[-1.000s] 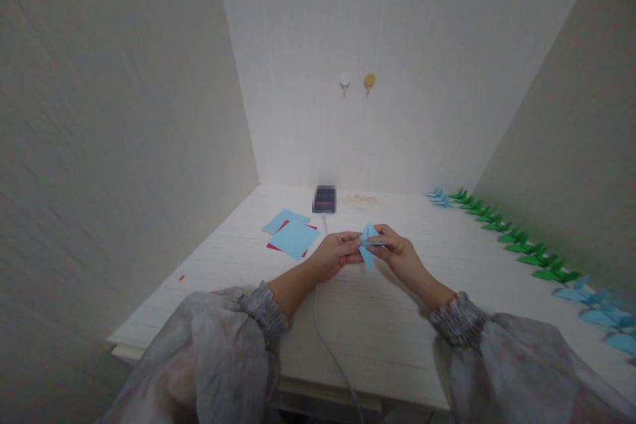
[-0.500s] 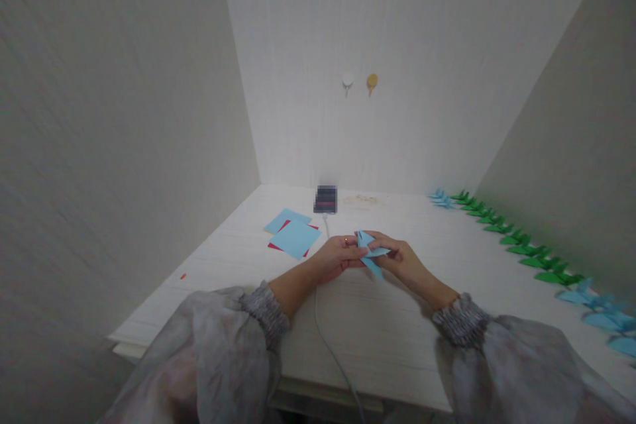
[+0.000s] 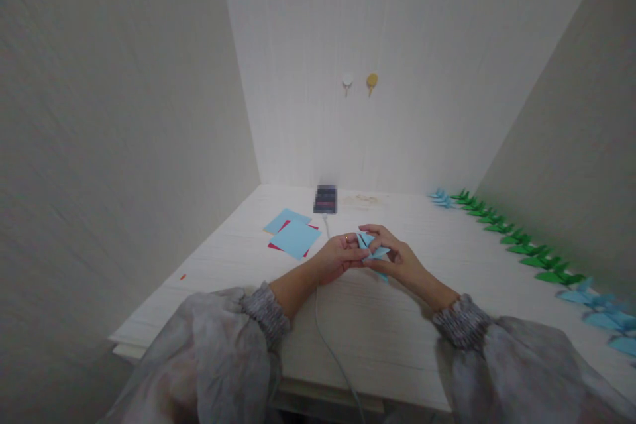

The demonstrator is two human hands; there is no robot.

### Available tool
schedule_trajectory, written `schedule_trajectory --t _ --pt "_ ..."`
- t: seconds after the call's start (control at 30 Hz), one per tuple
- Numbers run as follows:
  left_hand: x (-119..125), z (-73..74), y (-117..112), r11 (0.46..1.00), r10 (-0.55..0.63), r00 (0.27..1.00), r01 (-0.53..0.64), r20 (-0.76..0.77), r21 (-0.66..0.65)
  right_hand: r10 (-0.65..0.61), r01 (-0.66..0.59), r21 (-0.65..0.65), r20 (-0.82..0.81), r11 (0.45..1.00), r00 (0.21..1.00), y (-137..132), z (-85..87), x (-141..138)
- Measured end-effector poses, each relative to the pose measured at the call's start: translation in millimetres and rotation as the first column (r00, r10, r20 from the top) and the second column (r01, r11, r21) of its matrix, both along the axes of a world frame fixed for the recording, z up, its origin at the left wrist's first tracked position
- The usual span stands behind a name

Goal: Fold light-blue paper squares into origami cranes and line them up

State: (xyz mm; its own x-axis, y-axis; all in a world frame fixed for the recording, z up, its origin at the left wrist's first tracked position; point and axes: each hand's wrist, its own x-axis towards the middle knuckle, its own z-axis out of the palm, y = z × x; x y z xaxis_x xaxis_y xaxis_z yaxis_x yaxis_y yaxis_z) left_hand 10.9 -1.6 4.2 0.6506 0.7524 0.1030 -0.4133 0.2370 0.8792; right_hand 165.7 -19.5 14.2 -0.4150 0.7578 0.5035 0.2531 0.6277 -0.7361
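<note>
A small folded piece of light blue origami paper [image 3: 380, 252] is between my two hands, a little above the table. My left hand [image 3: 338, 258] pinches its left side with thumb and fingers; a ring shows on one finger. From the right, my right hand [image 3: 397, 257] grips the same paper, with the index finger bent over the top and the thumb below. Part of the paper is hidden behind the fingers, and one blue tip pokes out beneath the right thumb.
Blue square sheets [image 3: 297, 239] overlap red ones left of my hands. A dark pixelated device [image 3: 326, 199] with a white cable [image 3: 330, 348] stands near the back wall. Green folded paper figures [image 3: 517, 238] and blue figures [image 3: 609, 315] line the right side. An orange scrap [image 3: 183, 276] lies left.
My right thumb has moved over the lower blue flap, which now shows less. The right index finger has lifted and bent over the paper. My left hand has stayed nearly still.
</note>
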Motion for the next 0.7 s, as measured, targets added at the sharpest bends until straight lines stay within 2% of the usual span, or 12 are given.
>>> schedule_trajectory --t 0.23,0.43,0.6,0.7 --pt "1.2 0.2 -2.6 0.999 -0.018 1.000 0.018 -0.003 0.050 0.126 -0.125 -0.046 0.001 0.991 0.992 -7.5 10.1 -2.1" --pt "-0.4 -3.5 0.1 0.997 -0.020 0.998 0.024 -0.057 0.073 0.208 -0.209 -0.034 -0.025 0.977 0.978 -8.0 10.6 -1.0" --pt "1.9 -1.5 -0.2 0.995 -0.025 0.999 0.029 -0.035 0.099 0.191 -0.192 -0.023 -0.053 0.981 0.980 -7.2 8.9 -1.5" --pt "2.6 -2.4 0.4 0.991 0.037 0.999 -0.035 -0.018 0.128 0.129 -0.130 -0.010 -0.078 0.991 0.989 -5.8 6.8 -1.0"
